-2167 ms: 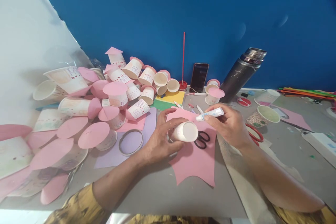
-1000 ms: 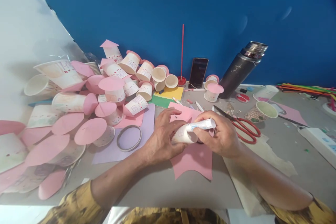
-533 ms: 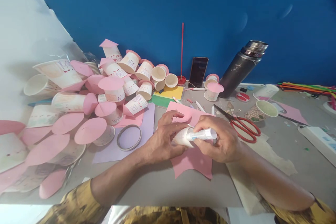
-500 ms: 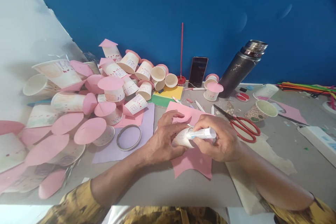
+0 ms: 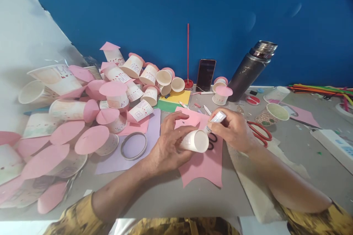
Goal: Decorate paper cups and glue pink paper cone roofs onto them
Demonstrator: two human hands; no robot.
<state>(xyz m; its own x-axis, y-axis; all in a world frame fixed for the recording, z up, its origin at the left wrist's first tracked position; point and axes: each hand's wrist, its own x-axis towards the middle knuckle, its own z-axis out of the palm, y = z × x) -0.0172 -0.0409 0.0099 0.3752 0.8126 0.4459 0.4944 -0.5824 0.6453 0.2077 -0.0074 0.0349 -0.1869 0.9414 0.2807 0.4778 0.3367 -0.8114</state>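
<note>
My left hand [image 5: 172, 143] is closed around a small white paper cup [image 5: 189, 141] tipped on its side, its round end facing right. A drawn window shows faintly on the cup's wall. Between the thumb and fingers of my right hand [image 5: 234, 128] is a white glue stick [image 5: 217, 118], tilted, its lower end close to the cup's edge; whether it touches I cannot tell. Beneath both hands lies a pink paper sheet [image 5: 202, 170] with a curved cut-out along its front edge. Black scissor handles [image 5: 212, 141] show on the sheet, partly hidden by the cup.
Many decorated cups with pink paper cones [image 5: 92, 139] crowd the left side. A grey tape ring [image 5: 134, 146] rests on purple paper [image 5: 110, 165]. Red-handled scissors [image 5: 260, 132], a patterned cup [image 5: 271, 114], a dark flask [image 5: 249, 69] and a power strip [image 5: 335, 147] stand or lie rightward.
The glue stick has swung from lying across the cup to a tilted position at its upper right. The cup's round end and the black handles have come into view.
</note>
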